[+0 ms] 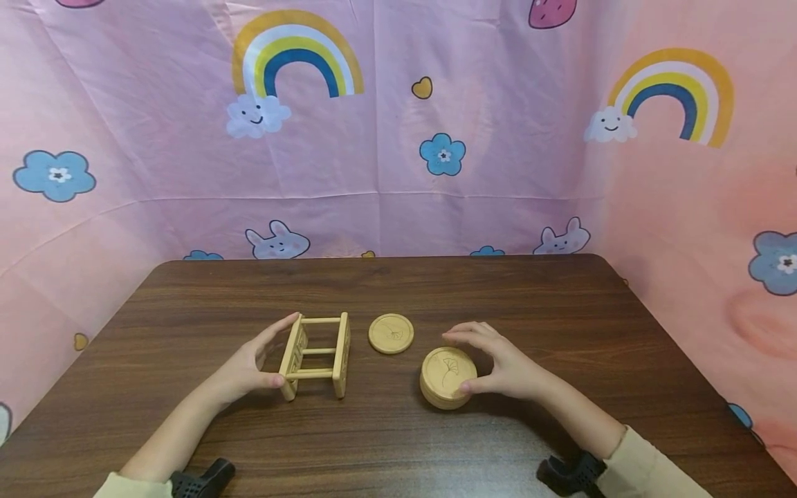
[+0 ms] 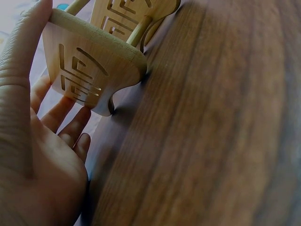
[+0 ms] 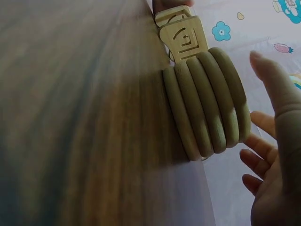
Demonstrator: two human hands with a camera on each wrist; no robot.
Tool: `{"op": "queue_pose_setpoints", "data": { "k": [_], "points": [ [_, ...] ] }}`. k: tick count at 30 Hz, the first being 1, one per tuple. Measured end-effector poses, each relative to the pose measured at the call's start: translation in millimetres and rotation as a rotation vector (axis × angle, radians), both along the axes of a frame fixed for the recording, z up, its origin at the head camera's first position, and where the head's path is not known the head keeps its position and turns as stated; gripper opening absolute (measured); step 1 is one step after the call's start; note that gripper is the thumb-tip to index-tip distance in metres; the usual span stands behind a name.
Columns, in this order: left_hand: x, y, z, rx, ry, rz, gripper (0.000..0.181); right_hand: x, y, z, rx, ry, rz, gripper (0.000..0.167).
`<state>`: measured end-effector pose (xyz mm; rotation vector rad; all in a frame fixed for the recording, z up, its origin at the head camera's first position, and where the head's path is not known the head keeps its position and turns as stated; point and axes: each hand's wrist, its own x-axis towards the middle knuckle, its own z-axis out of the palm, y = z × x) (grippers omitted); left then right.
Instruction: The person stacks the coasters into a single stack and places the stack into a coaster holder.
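A wooden coaster rack [image 1: 341, 354] with two side panels joined by thin rods stands on the table. My left hand [image 1: 245, 366] holds its left panel, thumb at the near end and fingers at the far end. In the left wrist view, that panel [image 2: 89, 66] shows cut-out slots. A stack of several round wooden coasters [image 1: 450, 377] is right of the rack, the top one bearing a leaf drawing. Around its right side my right hand [image 1: 507, 363] is spread, and the right wrist view shows the thumb apart from the stack [image 3: 207, 103].
A single coaster [image 1: 391, 334] lies flat between the rack and the stack, farther back. The brown wooden table [image 1: 398, 449] ends at a patterned pink cloth [image 1: 398, 159] behind and at the sides.
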<state>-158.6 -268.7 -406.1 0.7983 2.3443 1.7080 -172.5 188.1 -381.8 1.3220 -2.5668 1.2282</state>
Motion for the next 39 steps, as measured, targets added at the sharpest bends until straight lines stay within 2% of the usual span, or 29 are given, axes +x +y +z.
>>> {"op": "queue_pose_setpoints", "data": {
  "k": [9, 16, 24, 32, 39],
  "points": [
    [-1.3, 2.7, -1.0, -0.002, -0.009, 0.002, 0.095, -16.0, 6.9, 1.0, -0.058, -0.02, -0.037, 0.061],
    [-1.0, 3.2, -3.6, -0.017, -0.008, 0.007, 0.093, -36.9, 5.7, 0.7, -0.098, -0.122, -0.037, 0.056],
    [0.4, 2.6, -2.7, -0.013, -0.01, 0.014, 0.092, -61.5, -8.2, -1.7, -0.017, -0.142, -0.031, 0.055],
    [0.3, 1.6, -2.3, 0.0, -0.01, 0.014, 0.093, -84.4, -27.3, 0.7, 0.154, -0.188, 0.023, 0.068],
    [1.6, 2.3, 0.5, 0.022, 0.025, -0.009, 0.093, -96.2, -47.5, 0.4, 0.212, -0.234, 0.082, 0.074]
  ]
}}
